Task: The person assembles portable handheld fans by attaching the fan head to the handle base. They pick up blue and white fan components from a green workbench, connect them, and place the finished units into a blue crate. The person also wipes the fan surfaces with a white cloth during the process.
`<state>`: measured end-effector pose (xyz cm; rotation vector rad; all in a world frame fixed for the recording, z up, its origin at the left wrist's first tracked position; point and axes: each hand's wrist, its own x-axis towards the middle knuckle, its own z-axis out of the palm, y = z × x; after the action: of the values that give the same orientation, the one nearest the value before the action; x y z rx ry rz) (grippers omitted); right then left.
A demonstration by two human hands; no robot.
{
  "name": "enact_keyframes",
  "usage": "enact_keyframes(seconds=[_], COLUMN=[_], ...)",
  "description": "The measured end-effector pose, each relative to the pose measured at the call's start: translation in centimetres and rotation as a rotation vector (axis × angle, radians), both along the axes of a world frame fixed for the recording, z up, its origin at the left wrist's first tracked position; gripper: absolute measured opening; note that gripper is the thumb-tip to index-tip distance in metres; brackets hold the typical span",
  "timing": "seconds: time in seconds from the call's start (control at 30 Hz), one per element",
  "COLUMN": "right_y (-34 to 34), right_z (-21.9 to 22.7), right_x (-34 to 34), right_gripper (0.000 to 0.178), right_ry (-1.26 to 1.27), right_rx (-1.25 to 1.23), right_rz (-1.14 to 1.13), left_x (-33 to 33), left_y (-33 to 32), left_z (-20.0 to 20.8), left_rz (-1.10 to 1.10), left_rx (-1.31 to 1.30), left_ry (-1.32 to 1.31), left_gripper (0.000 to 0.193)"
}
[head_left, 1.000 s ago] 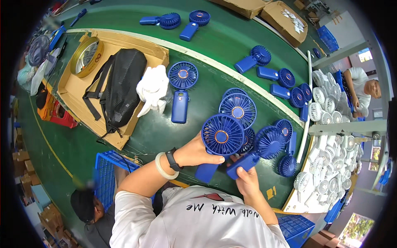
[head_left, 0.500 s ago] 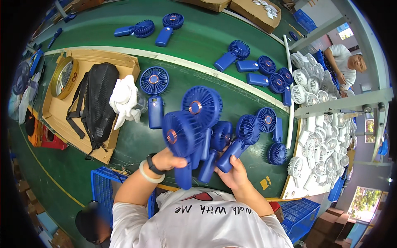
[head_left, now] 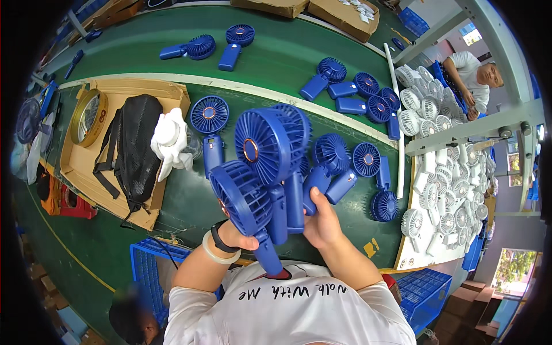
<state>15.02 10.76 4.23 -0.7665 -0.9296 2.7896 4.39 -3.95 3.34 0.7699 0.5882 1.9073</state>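
My left hand (head_left: 234, 237), wearing a black wristband and a pale bangle, is closed round the handle of a blue handheld fan (head_left: 241, 198), whose caged head tilts left. Against it leans a bunch of similar blue fans (head_left: 261, 146), their handles pressed together between my hands above the table's near edge. My right hand (head_left: 325, 227) closes on the right side of this bunch, thumb up along a handle; its other fingers are mostly hidden. Just beyond that thumb is another blue fan (head_left: 332, 152), and whether it is gripped too is unclear. More fans (head_left: 366, 160) lie to the right.
A single blue fan (head_left: 210, 115) lies left of the bunch, near a white cloth (head_left: 171, 141). A cardboard tray (head_left: 80, 164) holds a black mesh bag (head_left: 138, 146) and a gold tape roll (head_left: 90, 118). White fans (head_left: 443, 195) crowd a board at right; a person (head_left: 477, 80) sits beyond.
The fans in my left hand have come closer to me and are tilted differently. My right hand has moved in against the bunched handles. The view has shifted slightly.
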Motion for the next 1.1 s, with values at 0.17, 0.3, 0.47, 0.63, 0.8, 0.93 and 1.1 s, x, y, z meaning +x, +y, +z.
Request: enact_keyframes(seconds=[0.17, 0.3, 0.47, 0.63, 0.8, 0.93, 1.1], right_y=[1.7, 2.9, 4.6, 5.2, 5.5, 7.6, 10.2], right_z=[-0.3, -0.5, 1.2, 0.6, 2.3, 3.4, 1.2], right_x=[0.8, 0.7, -0.8, -2.4, -3.1, -4.1, -3.5], right_gripper=[0.038, 0.043, 0.064, 0.059, 0.044, 0.032, 0.028], right_ry=[-0.156, -0.059, 0.051, 0.143, 0.136, 0.129, -0.065], right_rx=[0.268, 0.700, 0.984, 1.210, 1.291, 1.121, 0.897], right_rz=[0.121, 0.477, 0.725, 0.778, 0.864, 1.044, 0.978], left_x=[-0.5, -1.2, -3.3, -4.2, -4.0, -3.9, -3.1], left_y=[-0.5, -0.7, 0.1, 1.4, 1.5, -0.3, -4.0], left_z=[-0.9, -0.7, 0.1, -0.1, -0.2, 0.8, 1.9], left_rz=[0.066, 0.057, 0.165, 0.220, 0.189, 0.176, 0.032], left_rx=[-0.182, -0.095, 0.007, 0.032, 0.049, 0.054, -0.183], left_ry=[-0.077, -0.005, 0.033, -0.013, 0.008, 0.142, 0.424], left_gripper=[0.099, 0.099, 0.091, 0.083, 0.075, 0.069, 0.054])
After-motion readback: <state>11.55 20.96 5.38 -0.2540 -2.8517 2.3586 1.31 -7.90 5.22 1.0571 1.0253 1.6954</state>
